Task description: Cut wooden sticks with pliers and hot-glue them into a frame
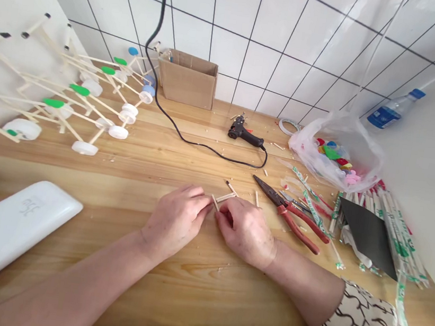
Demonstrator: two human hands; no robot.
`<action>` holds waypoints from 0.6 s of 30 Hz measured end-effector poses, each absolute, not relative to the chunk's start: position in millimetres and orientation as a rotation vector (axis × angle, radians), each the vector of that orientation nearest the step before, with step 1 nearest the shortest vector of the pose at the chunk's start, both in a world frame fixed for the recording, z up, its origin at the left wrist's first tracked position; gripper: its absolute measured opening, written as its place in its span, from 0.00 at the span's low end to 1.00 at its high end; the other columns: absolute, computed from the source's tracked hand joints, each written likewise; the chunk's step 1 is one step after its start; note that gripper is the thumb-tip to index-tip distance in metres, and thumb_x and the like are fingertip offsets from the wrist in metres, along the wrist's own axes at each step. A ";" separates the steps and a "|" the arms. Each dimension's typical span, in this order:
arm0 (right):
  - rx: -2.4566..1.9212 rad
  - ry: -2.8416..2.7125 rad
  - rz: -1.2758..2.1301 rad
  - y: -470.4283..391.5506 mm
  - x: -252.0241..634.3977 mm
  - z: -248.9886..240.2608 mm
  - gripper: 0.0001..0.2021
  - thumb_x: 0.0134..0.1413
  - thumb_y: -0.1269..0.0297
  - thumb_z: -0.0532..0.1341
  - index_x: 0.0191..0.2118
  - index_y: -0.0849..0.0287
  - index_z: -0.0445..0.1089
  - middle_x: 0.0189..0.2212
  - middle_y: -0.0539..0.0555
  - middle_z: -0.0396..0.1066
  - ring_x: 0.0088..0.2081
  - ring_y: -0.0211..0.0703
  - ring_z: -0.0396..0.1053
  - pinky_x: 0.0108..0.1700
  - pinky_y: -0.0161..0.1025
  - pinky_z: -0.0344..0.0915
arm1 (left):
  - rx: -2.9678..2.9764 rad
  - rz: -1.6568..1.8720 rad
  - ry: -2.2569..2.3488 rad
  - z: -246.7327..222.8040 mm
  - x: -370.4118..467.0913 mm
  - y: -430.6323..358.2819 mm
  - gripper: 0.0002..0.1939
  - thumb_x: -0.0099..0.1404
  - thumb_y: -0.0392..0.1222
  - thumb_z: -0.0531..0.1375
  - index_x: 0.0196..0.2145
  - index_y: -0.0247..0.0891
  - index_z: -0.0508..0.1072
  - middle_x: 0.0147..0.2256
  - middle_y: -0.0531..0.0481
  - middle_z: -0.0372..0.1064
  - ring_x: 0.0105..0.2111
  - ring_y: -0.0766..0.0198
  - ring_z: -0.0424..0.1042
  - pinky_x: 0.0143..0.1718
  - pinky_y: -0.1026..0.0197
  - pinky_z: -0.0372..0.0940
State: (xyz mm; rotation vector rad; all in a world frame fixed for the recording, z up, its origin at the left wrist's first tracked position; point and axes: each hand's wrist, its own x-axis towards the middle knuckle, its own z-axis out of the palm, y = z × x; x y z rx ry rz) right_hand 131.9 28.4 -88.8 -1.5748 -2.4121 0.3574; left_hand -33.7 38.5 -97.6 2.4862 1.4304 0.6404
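Note:
Near the middle of the table, my left hand (179, 215) and my right hand (246, 230) are close together with their fingertips pinched. A short wooden stick (215, 202) stands out slantwise between the fingertips of both. Behind it a second pale stick (226, 197) runs toward my right hand; whether the two are joined I cannot tell. Just beyond lies a stick with a dark tip (232, 188). One more short stick piece (256, 198) rests behind my right hand. My fingers partly hide the sticks' ends.
Right of my hands lie red-handled pliers (297, 224) and bundled sticks in green-white wrappers (404, 235). A black glue gun (245, 133) lies behind, its cord trailing. Farther back are a cardboard box (190, 82) and a plastic bag of caps (299, 147). Stick-built wheeled frames (98, 120) stand left.

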 end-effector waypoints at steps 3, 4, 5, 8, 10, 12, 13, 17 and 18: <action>-1.571 -2.409 0.352 29.1 132.9 -89.8 0.05 0.56 0.69 0.55 0.30 0.60 0.66 0.28 0.54 0.71 0.31 0.40 0.68 0.32 0.35 0.56 | 2.492 0.636 1.411 -97.3 -32.8 38.2 0.13 0.66 0.35 0.50 0.33 0.38 0.75 0.31 0.49 0.71 0.33 0.61 0.69 0.35 0.61 0.62; -1.571 -2.405 0.350 29.4 132.9 -89.9 0.05 0.56 0.69 0.55 0.30 0.60 0.66 0.28 0.54 0.72 0.31 0.40 0.68 0.32 0.35 0.56 | 2.492 0.639 1.405 -97.5 -32.6 38.1 0.13 0.66 0.35 0.50 0.33 0.38 0.75 0.31 0.49 0.71 0.33 0.62 0.68 0.35 0.61 0.62; -1.568 -2.402 0.350 29.6 132.9 -89.7 0.05 0.56 0.69 0.56 0.30 0.60 0.66 0.28 0.54 0.72 0.31 0.40 0.68 0.32 0.35 0.56 | 2.490 0.645 1.403 -98.1 -32.6 38.1 0.13 0.66 0.35 0.51 0.32 0.38 0.75 0.30 0.49 0.71 0.33 0.62 0.68 0.35 0.61 0.62; -1.560 -2.373 0.348 30.5 133.0 -86.0 0.05 0.55 0.69 0.57 0.29 0.60 0.67 0.28 0.54 0.72 0.30 0.40 0.68 0.31 0.35 0.57 | 2.471 0.688 1.429 -100.5 -34.9 39.4 0.12 0.65 0.36 0.52 0.32 0.38 0.75 0.30 0.49 0.70 0.33 0.62 0.68 0.35 0.61 0.62; -1.565 -2.317 0.338 31.4 134.7 -80.6 0.05 0.53 0.70 0.57 0.28 0.60 0.67 0.27 0.53 0.72 0.29 0.40 0.68 0.31 0.34 0.57 | 2.449 0.716 1.480 -101.2 -38.3 41.3 0.10 0.64 0.37 0.53 0.32 0.38 0.74 0.31 0.49 0.70 0.33 0.61 0.69 0.35 0.61 0.62; -1.581 -2.237 0.325 33.1 138.6 -73.9 0.05 0.52 0.70 0.58 0.27 0.60 0.67 0.25 0.52 0.71 0.27 0.39 0.67 0.29 0.34 0.57 | 2.417 0.715 1.554 -99.6 -42.4 43.7 0.08 0.63 0.39 0.54 0.31 0.38 0.73 0.31 0.49 0.70 0.33 0.61 0.69 0.34 0.61 0.62; -1.585 -2.199 0.320 34.3 141.3 -70.6 0.05 0.52 0.70 0.57 0.27 0.60 0.67 0.24 0.52 0.71 0.25 0.38 0.66 0.29 0.34 0.57 | 2.395 0.701 1.600 -97.7 -44.4 44.9 0.08 0.62 0.39 0.54 0.30 0.38 0.73 0.31 0.50 0.70 0.33 0.61 0.70 0.33 0.61 0.61; -1.575 -2.126 0.328 39.1 154.5 -63.0 0.06 0.53 0.69 0.57 0.26 0.60 0.67 0.21 0.50 0.69 0.22 0.35 0.62 0.27 0.33 0.56 | 2.280 0.543 1.777 -85.0 -48.8 48.7 0.06 0.60 0.41 0.55 0.28 0.40 0.70 0.29 0.52 0.72 0.30 0.61 0.70 0.29 0.62 0.58; -1.577 -2.125 0.334 39.7 157.2 -63.0 0.06 0.53 0.69 0.57 0.26 0.59 0.67 0.21 0.49 0.68 0.22 0.35 0.61 0.27 0.33 0.56 | 2.250 0.482 1.801 -81.3 -48.8 49.2 0.07 0.60 0.42 0.55 0.28 0.40 0.70 0.28 0.52 0.72 0.29 0.61 0.70 0.28 0.62 0.57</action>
